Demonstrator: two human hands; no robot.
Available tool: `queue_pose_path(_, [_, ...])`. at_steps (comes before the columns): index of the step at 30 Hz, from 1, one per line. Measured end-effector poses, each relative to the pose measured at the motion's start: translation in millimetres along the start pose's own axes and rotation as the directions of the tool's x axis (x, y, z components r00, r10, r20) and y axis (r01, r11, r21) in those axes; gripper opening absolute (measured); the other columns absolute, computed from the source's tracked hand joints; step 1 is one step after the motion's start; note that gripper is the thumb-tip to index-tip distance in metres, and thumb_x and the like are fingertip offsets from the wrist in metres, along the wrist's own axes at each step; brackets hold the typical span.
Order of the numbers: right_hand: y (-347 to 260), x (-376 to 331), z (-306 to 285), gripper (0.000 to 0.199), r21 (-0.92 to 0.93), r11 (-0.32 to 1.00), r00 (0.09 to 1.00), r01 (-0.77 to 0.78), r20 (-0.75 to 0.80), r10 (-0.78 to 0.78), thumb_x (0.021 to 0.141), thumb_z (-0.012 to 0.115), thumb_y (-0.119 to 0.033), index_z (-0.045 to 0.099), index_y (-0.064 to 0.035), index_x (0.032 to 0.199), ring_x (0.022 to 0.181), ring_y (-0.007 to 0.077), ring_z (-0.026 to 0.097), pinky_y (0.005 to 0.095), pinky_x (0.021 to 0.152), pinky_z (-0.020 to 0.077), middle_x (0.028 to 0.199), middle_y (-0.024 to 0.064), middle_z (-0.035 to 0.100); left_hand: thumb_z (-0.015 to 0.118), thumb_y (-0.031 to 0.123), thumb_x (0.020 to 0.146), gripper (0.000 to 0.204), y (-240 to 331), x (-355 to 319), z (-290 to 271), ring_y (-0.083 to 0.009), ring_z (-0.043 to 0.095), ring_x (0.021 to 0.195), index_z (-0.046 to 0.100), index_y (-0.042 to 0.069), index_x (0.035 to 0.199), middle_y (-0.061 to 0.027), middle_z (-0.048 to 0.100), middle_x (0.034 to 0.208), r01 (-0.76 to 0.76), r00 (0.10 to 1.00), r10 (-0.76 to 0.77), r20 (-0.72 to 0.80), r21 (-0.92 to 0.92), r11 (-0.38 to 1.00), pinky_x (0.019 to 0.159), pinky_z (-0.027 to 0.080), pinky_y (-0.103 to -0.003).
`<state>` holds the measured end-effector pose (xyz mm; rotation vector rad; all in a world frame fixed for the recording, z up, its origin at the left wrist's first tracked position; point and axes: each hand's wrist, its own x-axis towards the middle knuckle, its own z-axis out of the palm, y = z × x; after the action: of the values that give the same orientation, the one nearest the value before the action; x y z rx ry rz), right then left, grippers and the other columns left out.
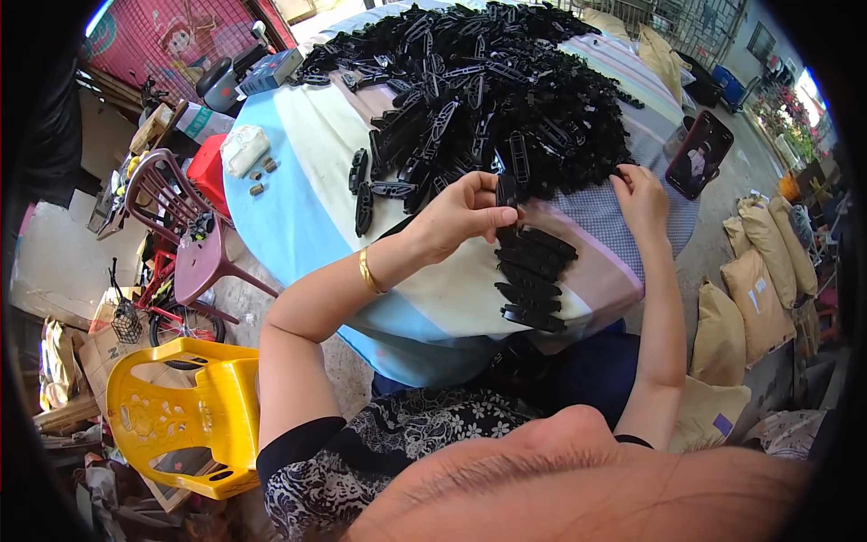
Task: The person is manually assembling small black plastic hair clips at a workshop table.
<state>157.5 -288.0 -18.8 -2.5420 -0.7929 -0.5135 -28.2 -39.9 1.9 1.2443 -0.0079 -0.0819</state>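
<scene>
My left hand (461,215) pinches a narrow black plastic part (508,191) upright between thumb and fingers, in front of a big heap of black plastic parts (506,99). At the heap's right edge is my right hand (643,200), its fingertips drawn together beside small black pieces (596,163). Whatever they hold, if anything, is too small to make out. Just below my left hand, several long black parts (533,280) lie side by side in a row toward the table's near edge. A few more long parts (363,199) rest left of the heap.
A striped cloth (316,181) covers the round table. On its left lie a white packet (245,150) and small brown pieces (256,190); a phone (700,155) stands at the right. A yellow chair (172,411), a purple chair (203,262) and tan sacks (754,298) surround it.
</scene>
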Motion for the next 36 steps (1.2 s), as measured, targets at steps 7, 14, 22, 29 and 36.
queue_pose_path(7, [-82,-32,-26,0.026,0.645,0.740,0.974,0.190,-0.027,-0.226,0.083,0.064,-0.006,0.062,-0.0037,0.109,0.064,0.0122,0.058,0.0237,0.059,0.0463,0.079,0.0064,0.062,0.069,0.006,0.081,0.044,-9,-1,6,-0.0132,0.062,0.087,0.050,0.002,0.121,-0.0102,0.062,0.104,0.066,0.998,-0.066,0.004,-0.009,0.998,0.077,0.054,-0.027])
queue_pose_path(14, [-119,-54,-25,0.017,0.586,0.692,0.907,0.421,-0.255,-0.335,0.071,0.074,-0.004,0.063,-0.0011,0.083,0.064,0.0209,0.062,0.0281,0.058,0.0495,0.075,0.0085,0.065,0.066,0.005,0.083,0.033,-10,-4,14,-0.0137,0.064,0.081,0.056,0.001,0.114,-0.0079,0.065,0.097,0.030,1.000,-0.030,-0.003,0.019,0.999,0.078,0.055,-0.028])
queue_pose_path(22, [-123,-59,-29,0.017,0.239,0.718,0.749,0.654,-0.337,-0.570,0.066,0.070,-0.001,0.062,-0.0010,0.081,0.071,0.0227,0.059,0.0311,0.060,0.0494,0.081,0.0068,0.061,0.064,0.004,0.084,0.033,-18,-3,9,-0.0144,0.064,0.086,0.054,-0.001,0.115,-0.0103,0.063,0.103,0.032,0.999,-0.034,-0.034,-0.032,0.999,0.081,0.054,-0.029])
queue_pose_path(29, [-131,-62,-32,0.030,0.523,0.807,0.961,0.274,-0.110,-0.255,0.071,0.071,-0.010,0.062,-0.0034,0.099,0.076,0.0253,0.062,0.0332,0.065,0.0509,0.089,0.0110,0.064,0.062,0.001,0.085,0.034,-2,-12,16,-0.0153,0.062,0.092,0.051,-0.004,0.117,-0.0126,0.061,0.109,-0.113,0.994,0.113,0.014,0.112,0.987,0.081,0.053,-0.028])
queue_pose_path(36, [-123,-61,-40,0.031,0.559,0.772,0.920,0.304,0.040,-0.391,0.075,0.070,-0.011,0.061,-0.0014,0.103,0.075,0.0263,0.066,0.0322,0.065,0.0516,0.084,0.0124,0.066,0.066,0.002,0.080,0.027,-5,-20,26,-0.0099,0.063,0.082,0.060,-0.001,0.106,-0.0065,0.066,0.099,-0.473,0.868,0.483,0.116,0.491,0.732,0.067,0.052,-0.022])
